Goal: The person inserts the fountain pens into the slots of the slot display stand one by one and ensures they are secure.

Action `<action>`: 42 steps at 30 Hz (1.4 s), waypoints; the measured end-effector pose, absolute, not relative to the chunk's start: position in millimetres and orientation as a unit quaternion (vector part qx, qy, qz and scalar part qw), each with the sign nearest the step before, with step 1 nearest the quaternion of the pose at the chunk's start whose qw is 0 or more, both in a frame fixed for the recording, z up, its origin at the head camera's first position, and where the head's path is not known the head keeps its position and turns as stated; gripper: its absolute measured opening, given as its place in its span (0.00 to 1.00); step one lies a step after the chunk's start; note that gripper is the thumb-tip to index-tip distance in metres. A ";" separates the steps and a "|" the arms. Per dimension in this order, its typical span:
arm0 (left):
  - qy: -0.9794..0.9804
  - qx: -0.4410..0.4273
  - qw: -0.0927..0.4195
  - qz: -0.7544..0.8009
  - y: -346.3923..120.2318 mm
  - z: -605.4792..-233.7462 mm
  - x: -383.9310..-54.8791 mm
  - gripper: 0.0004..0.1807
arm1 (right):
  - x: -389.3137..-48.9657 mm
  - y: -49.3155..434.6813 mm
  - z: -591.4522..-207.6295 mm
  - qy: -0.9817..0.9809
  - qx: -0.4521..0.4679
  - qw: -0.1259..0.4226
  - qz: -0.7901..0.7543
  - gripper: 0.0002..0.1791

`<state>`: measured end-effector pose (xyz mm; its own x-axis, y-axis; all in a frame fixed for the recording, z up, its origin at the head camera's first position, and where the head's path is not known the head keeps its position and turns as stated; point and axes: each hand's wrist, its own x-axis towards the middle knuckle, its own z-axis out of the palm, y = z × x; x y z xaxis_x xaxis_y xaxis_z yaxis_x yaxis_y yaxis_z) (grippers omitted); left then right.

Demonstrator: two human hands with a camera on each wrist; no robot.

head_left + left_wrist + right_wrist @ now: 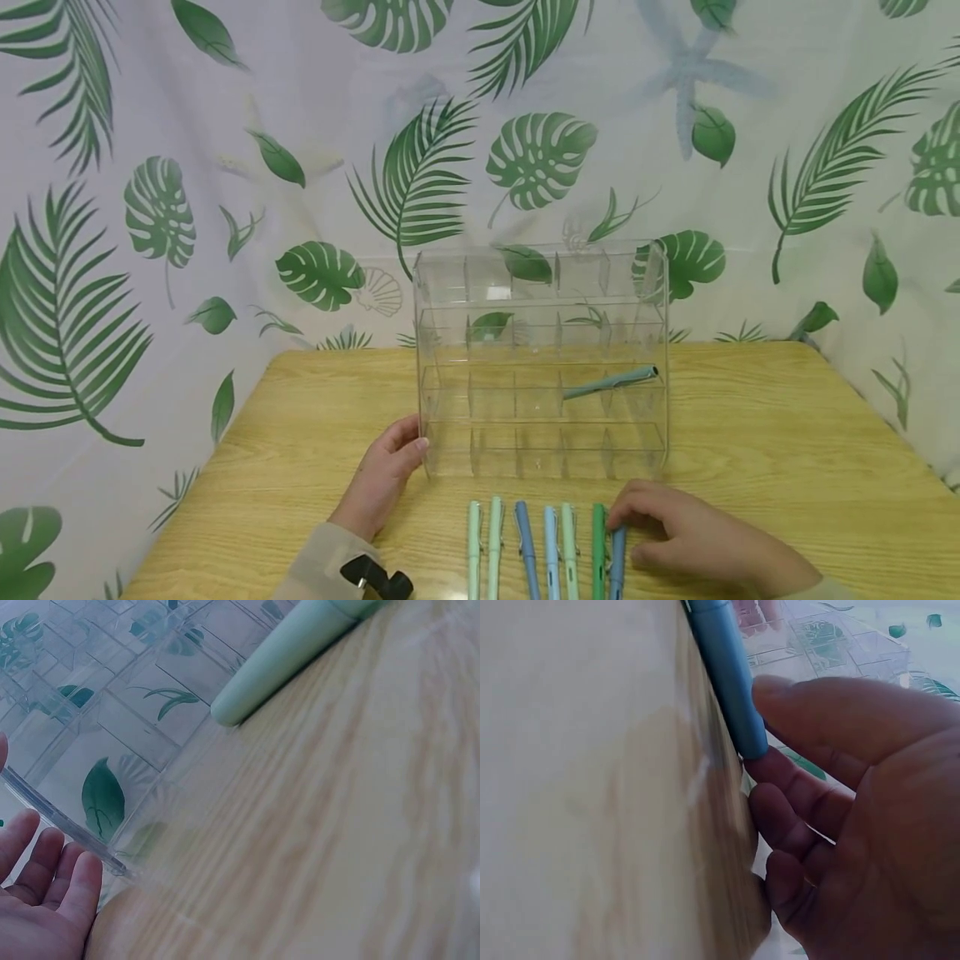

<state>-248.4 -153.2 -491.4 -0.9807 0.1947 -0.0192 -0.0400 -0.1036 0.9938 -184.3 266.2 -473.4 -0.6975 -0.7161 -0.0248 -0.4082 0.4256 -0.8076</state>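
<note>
Rightmost blue pen (617, 562) lies just left of my R hand (693, 533), the nearer one, which pinches its far end; long axis runs approx. from back edge of tabletop (772, 442) toward me. L hand (381, 477) grips acrylic rack (537, 408).

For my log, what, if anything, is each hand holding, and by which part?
The left hand holds the clear rack by its lower left edge. The right hand touches the rightmost blue pen at its far end; whether it grips is unclear.
</note>
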 end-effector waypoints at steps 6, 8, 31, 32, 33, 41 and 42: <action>0.663 0.055 0.079 0.743 -153.1 -489.9 -248.3 0.26 | -182.3 263.8 -472.4 0.835 -0.334 0.173 -0.401 0.14; 0.664 0.054 0.078 0.742 -153.0 -490.0 -248.5 0.26 | -181.5 263.1 -472.2 0.840 -0.334 0.167 -0.394 0.14; 0.657 0.053 0.090 0.746 -153.7 -493.2 -248.9 0.26 | -182.4 263.6 -476.1 0.829 -0.403 0.131 -0.365 0.09; 0.658 0.052 0.090 0.746 -153.8 -493.4 -248.9 0.26 | -182.6 263.9 -476.0 0.827 -0.405 0.131 -0.367 0.09; 0.658 0.053 0.090 0.746 -153.9 -493.5 -248.8 0.26 | -182.8 264.3 -475.9 0.825 -0.408 0.130 -0.369 0.08; 0.659 0.057 0.091 0.744 -154.7 -492.9 -248.8 0.26 | -184.6 268.4 -476.1 0.821 -0.411 0.140 -0.370 0.08; 0.659 0.058 0.091 0.744 -154.7 -493.1 -248.8 0.26 | -184.7 269.4 -476.7 0.821 -0.409 0.143 -0.372 0.08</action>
<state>-248.8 -154.7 -493.1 -0.9769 0.2108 -0.0336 -0.0588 -0.1141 0.9917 -184.7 269.4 -476.7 -0.6239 -0.7784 0.0698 -0.5660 0.3884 -0.7272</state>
